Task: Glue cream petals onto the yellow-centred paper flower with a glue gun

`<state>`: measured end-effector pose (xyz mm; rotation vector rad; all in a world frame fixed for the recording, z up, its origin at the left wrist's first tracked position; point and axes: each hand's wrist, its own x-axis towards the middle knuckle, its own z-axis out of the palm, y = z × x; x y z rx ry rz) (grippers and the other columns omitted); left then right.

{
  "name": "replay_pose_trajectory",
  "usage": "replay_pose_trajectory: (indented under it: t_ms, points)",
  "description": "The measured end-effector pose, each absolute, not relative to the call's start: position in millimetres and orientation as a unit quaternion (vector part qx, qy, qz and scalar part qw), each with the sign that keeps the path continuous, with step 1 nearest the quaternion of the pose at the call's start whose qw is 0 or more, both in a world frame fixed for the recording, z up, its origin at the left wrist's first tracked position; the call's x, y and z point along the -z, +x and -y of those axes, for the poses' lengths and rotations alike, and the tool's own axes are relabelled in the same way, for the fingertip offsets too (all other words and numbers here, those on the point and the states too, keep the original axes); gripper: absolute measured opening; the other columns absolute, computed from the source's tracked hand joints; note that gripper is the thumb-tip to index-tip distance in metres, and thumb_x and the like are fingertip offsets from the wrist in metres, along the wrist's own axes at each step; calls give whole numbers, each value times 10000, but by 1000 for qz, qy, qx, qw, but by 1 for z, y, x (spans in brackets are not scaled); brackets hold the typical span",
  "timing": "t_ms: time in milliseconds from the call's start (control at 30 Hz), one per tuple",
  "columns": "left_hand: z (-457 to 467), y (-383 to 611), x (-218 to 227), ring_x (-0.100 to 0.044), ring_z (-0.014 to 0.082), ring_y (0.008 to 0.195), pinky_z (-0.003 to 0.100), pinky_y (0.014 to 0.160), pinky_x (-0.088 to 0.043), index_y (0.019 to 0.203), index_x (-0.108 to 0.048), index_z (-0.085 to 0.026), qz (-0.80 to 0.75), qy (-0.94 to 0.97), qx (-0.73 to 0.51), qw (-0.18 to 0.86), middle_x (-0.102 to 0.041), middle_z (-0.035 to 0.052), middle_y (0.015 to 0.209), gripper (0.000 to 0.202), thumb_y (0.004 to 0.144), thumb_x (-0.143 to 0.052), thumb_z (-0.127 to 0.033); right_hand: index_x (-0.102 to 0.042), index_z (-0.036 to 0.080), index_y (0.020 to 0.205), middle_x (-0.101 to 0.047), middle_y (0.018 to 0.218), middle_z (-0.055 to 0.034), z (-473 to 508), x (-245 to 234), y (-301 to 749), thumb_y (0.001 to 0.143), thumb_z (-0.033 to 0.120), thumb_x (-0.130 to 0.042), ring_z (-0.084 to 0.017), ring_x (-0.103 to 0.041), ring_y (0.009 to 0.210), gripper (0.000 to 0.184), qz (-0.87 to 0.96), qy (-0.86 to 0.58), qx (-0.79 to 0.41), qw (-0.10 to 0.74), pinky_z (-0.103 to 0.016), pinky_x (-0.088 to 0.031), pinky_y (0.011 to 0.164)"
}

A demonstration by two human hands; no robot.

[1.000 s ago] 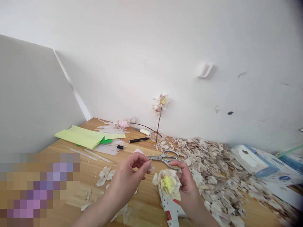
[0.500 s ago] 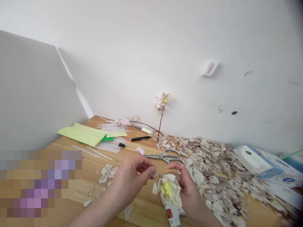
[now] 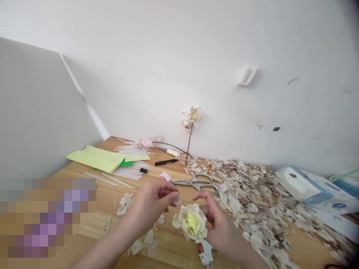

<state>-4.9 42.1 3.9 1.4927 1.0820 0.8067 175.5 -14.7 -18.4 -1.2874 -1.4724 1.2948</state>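
Pinching a small pale petal (image 3: 176, 200) between the fingers (image 3: 169, 190) of our left hand (image 3: 150, 209), we hold it close beside the handmade flower head (image 3: 191, 223); the fingers of our right hand (image 3: 217, 224) curl against that flower's side, though we cannot tell whether they grip it firmly; the flower sits in the air just above a white hot glue gun (image 3: 204, 252), with its lower end hidden by our right hand.

So far, the flower head shows layers of cream petals around a yellow centre; it has no visible stem; a finished-looking flower on a dark stem (image 3: 192, 116) stands upright against the wall; a smaller pink-centred bloom (image 3: 146, 143) lies near it on the wooden surface (image 3: 131, 190).

Much material remains loose; a large heap of pale, brown-flecked petals (image 3: 246, 194) spreads across the surface to our right; a few loose petals (image 3: 126, 203) lie to our left; silver scissors (image 3: 195, 183) rest ahead of our hands; clear glue sticks (image 3: 126, 173) lie scattered near folded yellow-green paper (image 3: 95, 157); a black marker (image 3: 165, 162) and a pink paper scrap (image 3: 165, 176) lie close by.
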Motion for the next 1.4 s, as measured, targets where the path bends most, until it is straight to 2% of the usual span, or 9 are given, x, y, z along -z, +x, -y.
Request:
replay_pose_trajectory:
  t_ms: [133,333,533,667,800,1033,1133,1267,1400]
  points:
    - [-43,-6,-5,-657,188,685,271,552,-491,821,-622,-170,-455,621,-339,540,-700,41,725,169,731,-571,-304,-377,250,987,-521,628,82,12,18,181,678,75,-598,-89,-462,534,418,587,-493,-544,341,-189,-353,486]
    - [-42,-6,-4,-653,184,695,268,562,-493,815,-632,-174,-448,635,-340,530,-703,40,730,160,734,-577,-301,-383,272,989,-518,607,96,11,23,183,693,83,-604,-81,-439,475,414,569,-455,-600,331,-180,-340,439]
    - [-49,-14,-11,-643,167,692,246,549,-499,826,-626,-173,-464,610,-382,517,-702,38,749,176,732,-596,-319,-545,200,778,-615,677,47,0,28,183,588,70,-720,-112,-567,627,289,529,-446,-610,386,-216,-453,586]
    - [-53,-18,-14,-642,159,701,238,557,-507,826,-626,-176,-475,594,-411,503,-705,31,745,193,738,-601,-346,-556,189,696,-648,619,43,-6,29,181,508,94,-772,-112,-561,547,302,476,-447,-622,433,-225,-470,520]
    - [-52,-18,-14,-645,160,717,233,561,-513,834,-623,-176,-468,582,-434,505,-707,31,749,205,738,-607,-356,-569,195,731,-651,628,59,-6,26,177,472,72,-772,-98,-554,555,351,413,-474,-583,514,-200,-456,525]
    - [-46,-11,-11,-658,165,720,241,569,-529,867,-615,-168,-449,568,-445,527,-711,40,746,211,758,-592,-347,-428,236,737,-594,643,89,-5,26,174,486,98,-755,-104,-536,555,435,387,-485,-492,611,-186,-415,496]
    - [-44,-7,-8,-663,167,727,241,580,-533,881,-622,-165,-435,570,-445,536,-716,48,760,213,764,-586,-339,-406,249,795,-590,670,79,-3,31,175,520,113,-750,-115,-550,576,461,424,-501,-423,624,-197,-422,519]
    - [-44,-5,-5,-666,172,764,261,634,-540,917,-627,-168,-413,595,-441,530,-721,58,824,222,768,-579,-326,-381,271,970,-579,687,67,3,36,175,585,120,-708,-137,-557,608,527,499,-518,-318,618,-231,-432,566]
    - [-46,-8,-5,-664,182,810,289,681,-543,984,-605,-175,-410,612,-439,515,-720,63,871,243,782,-553,-301,-376,283,1005,-519,646,89,7,34,170,635,126,-645,-126,-527,588,484,544,-520,-295,588,-245,-425,602]
